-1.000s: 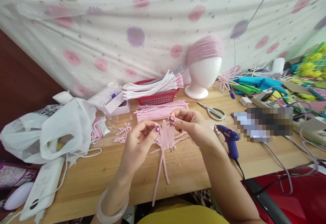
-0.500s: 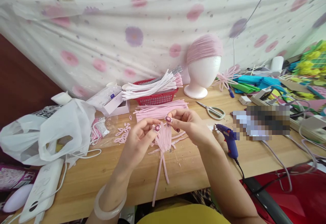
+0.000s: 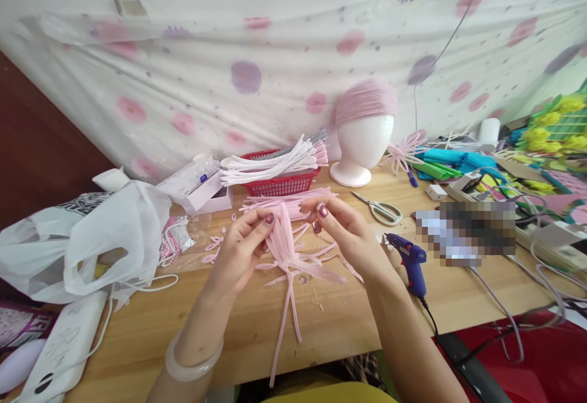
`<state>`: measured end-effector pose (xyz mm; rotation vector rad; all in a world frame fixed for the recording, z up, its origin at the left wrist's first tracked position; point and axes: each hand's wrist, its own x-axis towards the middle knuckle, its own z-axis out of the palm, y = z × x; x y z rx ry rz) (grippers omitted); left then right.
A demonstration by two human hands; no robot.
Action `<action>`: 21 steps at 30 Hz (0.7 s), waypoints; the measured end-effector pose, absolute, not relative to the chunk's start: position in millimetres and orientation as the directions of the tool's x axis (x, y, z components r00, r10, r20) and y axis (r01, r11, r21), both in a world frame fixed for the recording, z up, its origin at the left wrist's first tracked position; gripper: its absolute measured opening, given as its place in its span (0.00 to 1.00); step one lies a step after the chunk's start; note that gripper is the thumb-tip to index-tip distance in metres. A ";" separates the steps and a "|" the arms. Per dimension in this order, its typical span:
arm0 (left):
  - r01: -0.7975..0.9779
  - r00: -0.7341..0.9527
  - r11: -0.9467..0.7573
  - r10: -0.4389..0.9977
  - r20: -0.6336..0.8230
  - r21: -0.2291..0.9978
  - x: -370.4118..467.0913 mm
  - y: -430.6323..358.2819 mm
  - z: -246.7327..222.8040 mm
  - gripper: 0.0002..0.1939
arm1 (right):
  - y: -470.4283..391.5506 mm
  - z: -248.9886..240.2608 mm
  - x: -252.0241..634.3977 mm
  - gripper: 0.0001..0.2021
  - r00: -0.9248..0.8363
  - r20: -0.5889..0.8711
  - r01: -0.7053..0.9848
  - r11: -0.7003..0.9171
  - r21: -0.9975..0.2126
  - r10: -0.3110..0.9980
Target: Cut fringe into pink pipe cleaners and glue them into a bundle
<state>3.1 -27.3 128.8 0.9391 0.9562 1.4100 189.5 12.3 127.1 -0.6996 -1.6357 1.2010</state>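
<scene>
A bundle of pink pipe cleaners (image 3: 282, 238) stands over the middle of the wooden table, tied in at its lower part, with two long stems hanging toward the front edge. My left hand (image 3: 245, 245) pinches the bundle's upper left side between thumb and fingers. To the right of it, my right hand (image 3: 342, 225) has thumb and fingertips apart, with a gap between them and the bundle. Some pink strands spread out to the right, blurred, below my right hand. More pink pipe cleaners (image 3: 302, 197) lie behind the hands.
Behind stand a red basket (image 3: 293, 184) of white pipe cleaners and a foam head (image 3: 364, 140). Scissors (image 3: 380, 209) and a blue glue gun (image 3: 413, 263) lie right. A white plastic bag (image 3: 114, 238), a white box (image 3: 206, 192) and small pink loops (image 3: 211, 245) are at left.
My right hand has let go of the bundle's top and its fingers have parted. Some strands have swung down to the right. My left hand still holds the rest, and the view has shifted slightly.
</scene>
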 end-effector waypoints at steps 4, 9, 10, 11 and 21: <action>-0.498 -0.060 -0.061 0.998 0.036 0.865 -0.1 -14.4 135.2 0.16 | 4.1 126.7 197.2 0.16 -0.633 0.303 -0.052 0.352 -0.935 0.712; -0.537 -0.020 -0.072 0.997 0.073 0.841 -3.5 -3.5 136.8 0.17 | 0.4 119.8 195.9 0.14 -0.681 0.218 -0.063 0.241 -0.968 0.699; -0.534 -0.012 -0.073 0.997 0.079 0.842 -3.7 -2.4 137.1 0.16 | 1.3 117.6 195.3 0.13 -0.664 0.221 -0.081 0.225 -0.971 0.714; -0.530 -0.009 -0.073 0.997 0.081 0.845 -3.7 -1.5 137.5 0.16 | 2.4 115.4 194.8 0.12 -0.646 0.223 -0.097 0.211 -0.973 0.730; -0.465 -0.187 -0.215 0.972 0.142 0.859 -2.1 7.5 139.0 0.13 | 4.3 122.0 195.2 0.07 -0.439 0.326 0.151 0.427 -0.892 0.837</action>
